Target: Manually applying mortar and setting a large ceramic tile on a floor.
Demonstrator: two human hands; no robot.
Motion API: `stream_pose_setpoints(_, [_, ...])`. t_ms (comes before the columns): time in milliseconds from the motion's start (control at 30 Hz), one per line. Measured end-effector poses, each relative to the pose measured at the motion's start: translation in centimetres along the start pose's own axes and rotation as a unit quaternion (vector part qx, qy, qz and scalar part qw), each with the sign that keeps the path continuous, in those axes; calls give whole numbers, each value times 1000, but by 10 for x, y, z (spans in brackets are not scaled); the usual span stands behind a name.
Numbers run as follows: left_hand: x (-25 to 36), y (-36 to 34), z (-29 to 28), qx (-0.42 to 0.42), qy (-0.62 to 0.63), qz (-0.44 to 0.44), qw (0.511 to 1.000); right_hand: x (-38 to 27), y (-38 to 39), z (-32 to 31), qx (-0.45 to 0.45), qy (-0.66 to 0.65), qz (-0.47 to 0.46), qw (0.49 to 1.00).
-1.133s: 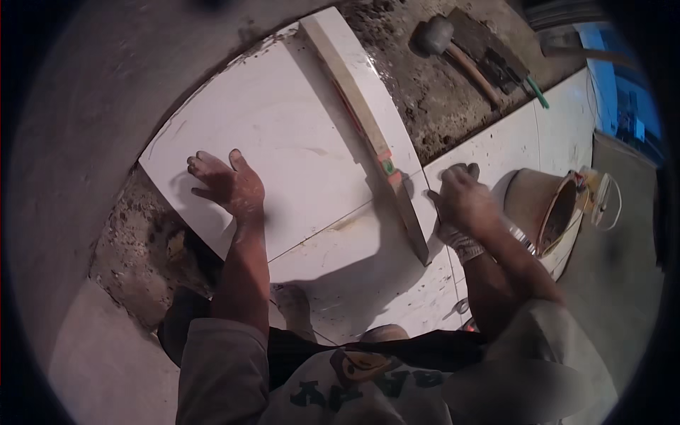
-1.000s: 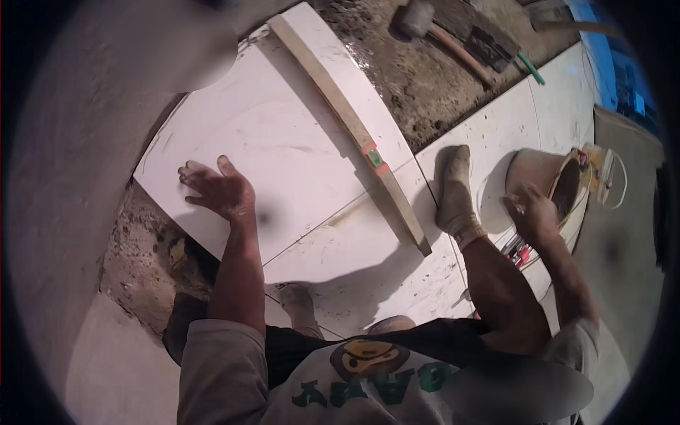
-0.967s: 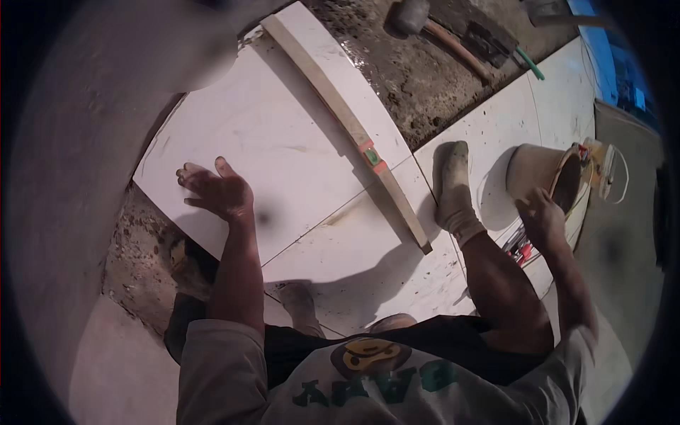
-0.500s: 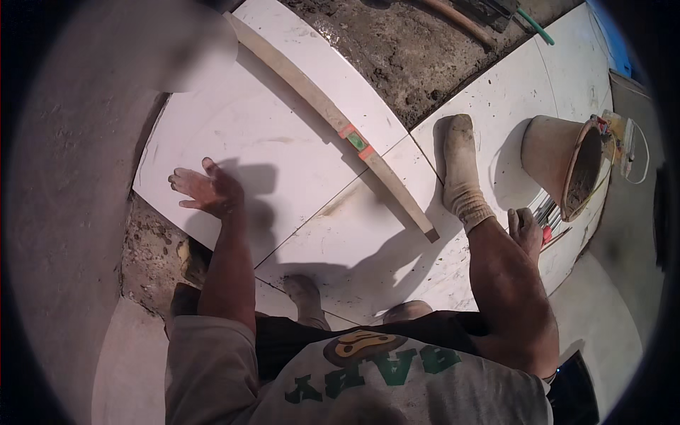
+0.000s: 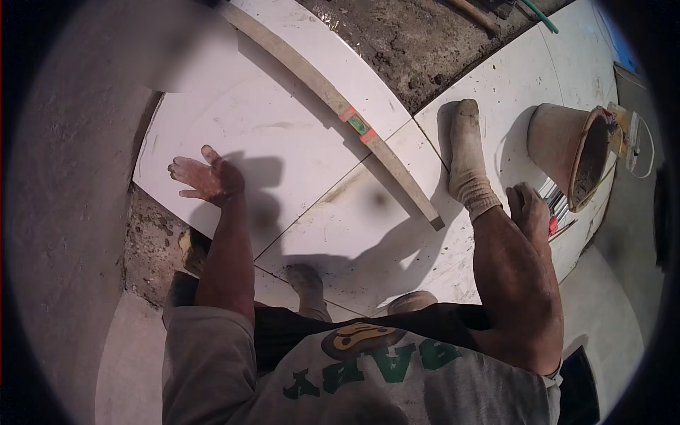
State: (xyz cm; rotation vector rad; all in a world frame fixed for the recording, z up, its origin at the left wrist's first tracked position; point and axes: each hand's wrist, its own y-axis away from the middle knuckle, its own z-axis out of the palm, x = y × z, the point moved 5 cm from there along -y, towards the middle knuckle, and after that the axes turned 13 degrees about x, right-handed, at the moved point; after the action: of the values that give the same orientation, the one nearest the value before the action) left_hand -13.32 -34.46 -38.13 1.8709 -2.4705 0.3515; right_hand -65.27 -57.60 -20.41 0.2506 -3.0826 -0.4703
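Note:
My left hand (image 5: 205, 176) is over a large white floor tile (image 5: 248, 106), with its fingers spread and nothing in them. Whether the palm presses on the tile, I cannot tell. A long, dusty straightedge (image 5: 304, 71) lies slantwise across the tiles, beyond that hand. Near its middle is a spirit level (image 5: 358, 125) with a green vial and orange-red ends. My right hand (image 5: 528, 205) is down beside my right shin, which hides part of it. Its visible fingers are extended toward the floor, seemingly holding nothing. Close to it lie metal tools with a red part (image 5: 553, 225).
A mud-stained bucket (image 5: 556, 152) with grey contents is at the right, beside a pale container (image 5: 627, 134). Rough wet mortar (image 5: 397, 42) borders the tiles at the far side, with a wooden handle (image 5: 474, 14) there. Broken ground (image 5: 152, 241) shows at the left, along the wall.
The view has shifted slightly. My right hand has moved a little beside the shin. My left hand keeps almost the same place, fingers still spread. The straightedge stays on the tiles.

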Motion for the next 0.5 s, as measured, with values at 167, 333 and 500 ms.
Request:
stream_pose_setpoints(167, [0, 1, 1, 3, -31, 6, 1000, -18, -8, -2, -2, -22, -30, 999])
stream_pose_setpoints(333, [-3, 0, 5, -6, -16, -10, 1000, -29, -15, -2, -9, -37, -75, 996])
stream_pose_setpoints(500, [-6, 0, 6, 2, -20, -17, 1000, -52, -28, 1, -32, -60, -93, 993])
